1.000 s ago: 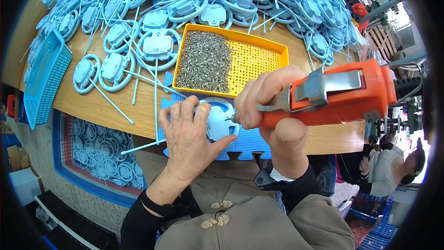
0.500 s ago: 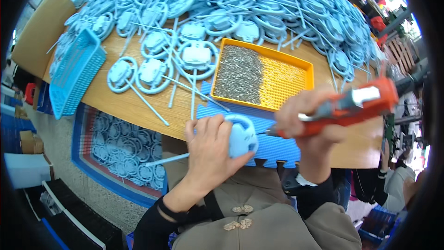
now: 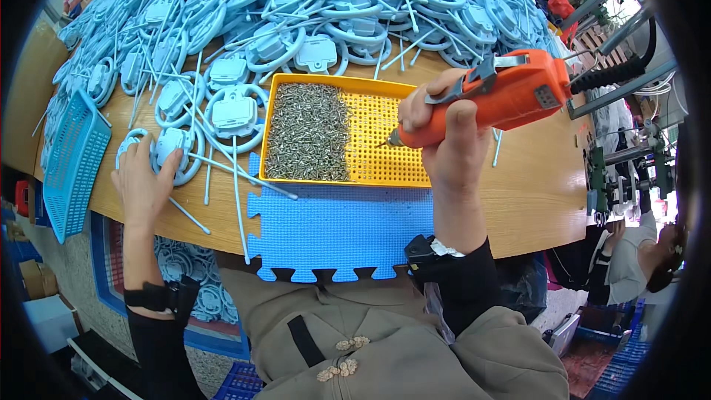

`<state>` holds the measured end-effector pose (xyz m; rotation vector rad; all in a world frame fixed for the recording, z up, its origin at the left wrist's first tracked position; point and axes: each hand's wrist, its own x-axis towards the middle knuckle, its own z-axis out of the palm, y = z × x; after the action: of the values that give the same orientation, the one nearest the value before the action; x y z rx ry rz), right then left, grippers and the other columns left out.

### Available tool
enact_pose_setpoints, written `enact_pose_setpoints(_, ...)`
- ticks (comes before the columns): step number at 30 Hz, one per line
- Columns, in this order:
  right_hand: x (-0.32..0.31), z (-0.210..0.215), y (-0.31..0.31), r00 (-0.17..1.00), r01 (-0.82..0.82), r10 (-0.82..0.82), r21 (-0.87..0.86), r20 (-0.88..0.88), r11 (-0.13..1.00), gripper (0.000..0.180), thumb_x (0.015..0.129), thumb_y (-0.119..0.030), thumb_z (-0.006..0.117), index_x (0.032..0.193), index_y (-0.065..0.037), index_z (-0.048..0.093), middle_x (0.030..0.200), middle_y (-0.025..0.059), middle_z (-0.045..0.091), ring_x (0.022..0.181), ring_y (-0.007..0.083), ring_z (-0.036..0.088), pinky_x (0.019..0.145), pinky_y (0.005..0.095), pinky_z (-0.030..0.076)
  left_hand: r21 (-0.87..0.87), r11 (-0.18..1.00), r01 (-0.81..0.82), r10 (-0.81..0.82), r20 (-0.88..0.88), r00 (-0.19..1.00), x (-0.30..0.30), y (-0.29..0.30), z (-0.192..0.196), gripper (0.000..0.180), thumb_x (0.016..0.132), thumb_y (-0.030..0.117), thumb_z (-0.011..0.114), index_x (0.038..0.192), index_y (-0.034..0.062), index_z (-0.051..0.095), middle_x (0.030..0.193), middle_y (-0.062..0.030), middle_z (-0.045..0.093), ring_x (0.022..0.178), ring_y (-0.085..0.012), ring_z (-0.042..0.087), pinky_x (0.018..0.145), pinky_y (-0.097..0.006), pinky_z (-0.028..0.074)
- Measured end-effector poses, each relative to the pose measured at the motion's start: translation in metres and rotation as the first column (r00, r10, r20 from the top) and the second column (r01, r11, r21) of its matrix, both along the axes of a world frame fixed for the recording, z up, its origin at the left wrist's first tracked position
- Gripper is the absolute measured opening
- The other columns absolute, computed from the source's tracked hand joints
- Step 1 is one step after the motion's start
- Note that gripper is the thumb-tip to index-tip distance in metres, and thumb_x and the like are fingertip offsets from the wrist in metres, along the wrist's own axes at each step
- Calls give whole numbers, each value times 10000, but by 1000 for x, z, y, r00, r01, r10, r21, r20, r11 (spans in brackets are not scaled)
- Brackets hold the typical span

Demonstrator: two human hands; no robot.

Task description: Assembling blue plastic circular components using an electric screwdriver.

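Screwdriver (image 3: pixel 492 100) in right hand (image 3: pixel 444 141), tip seemingly over yellow tray (image 3: pixel 392 155)

Bright, even daylight with soft shadows; sharp at centre, while straight edges bow strongly toward the black fisheye rim (corners lost).

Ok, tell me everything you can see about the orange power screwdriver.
The orange power screwdriver is a chunky, plastic-looking tool with a grey lever on top and a dark cable leading off its rear end. It lies nearly level, slightly tilted, its thin bit pointing left and down over the perforated bare half of the yellow tray, beside the heap of screws. The right hand grips it near the front, fingers wrapped around the body.
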<state>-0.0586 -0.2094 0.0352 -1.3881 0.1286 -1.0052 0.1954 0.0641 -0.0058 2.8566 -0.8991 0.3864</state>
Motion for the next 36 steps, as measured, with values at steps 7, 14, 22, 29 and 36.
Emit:
enact_pose_setpoints(7, 5, -7, -7, 999, -35, 35, 28, 2, 999, 528, 843, -543, 646, 973, -58, 481, 668, 57, 524, 608, 168, 515, 605, 327, 432, -246, 958, 145, -195, -190, 962, 23, 13, -1, 339, 737, 182, 730, 984, -31, 639, 867, -120, 599, 742, -229, 590, 678, -328, 478)
enact_pose_setpoints(14, 11, -10, -7, 999, -44, 43, 54, 24, 998, 503, 848, -525, 651, 956, -62, 484, 668, 60, 535, 600, 167, 518, 609, 320, 435, -158, 975, 157, -165, -39, 985, 35, 67, 33, 324, 749, 84, 683, 1037, -41, 601, 890, -127, 578, 752, -229, 564, 705, -323, 464)
enact_pose_setpoints(22, 5, 0, -1, 999, 28, -28, 17, -20, 999, 503, 845, -529, 652, 958, -63, 497, 676, 57, 539, 607, 168, 522, 619, 331, 442, -161, 779, 606, -622, -81, 778, -51, 28, 89, 459, 630, 115, 688, 1061, 5, 573, 996, -139, 562, 944, -277, 543, 876, -400, 413)
enact_pose_setpoints(29, -5, 41, 40, 996, -87, 86, 14, 26, 996, 668, 781, -704, 567, 966, -65, 500, 668, 29, 507, 590, 161, 509, 588, 315, 434, -315, 592, 742, -805, -267, 529, -141, -39, 14, 584, 592, 281, 782, 1088, 52, 573, 1072, -117, 532, 1021, -328, 502, 948, -452, 339)
enact_pose_setpoints(36, 2, 32, 87, 965, -227, 229, 29, -131, 973, 698, 757, -702, 582, 960, -44, 474, 622, 39, 505, 525, 163, 505, 484, 295, 445, -490, 565, 664, -821, -249, 514, -139, -40, -1, 572, 614, 295, 808, 1095, 92, 574, 1087, -88, 510, 1080, -293, 479, 954, -439, 307)
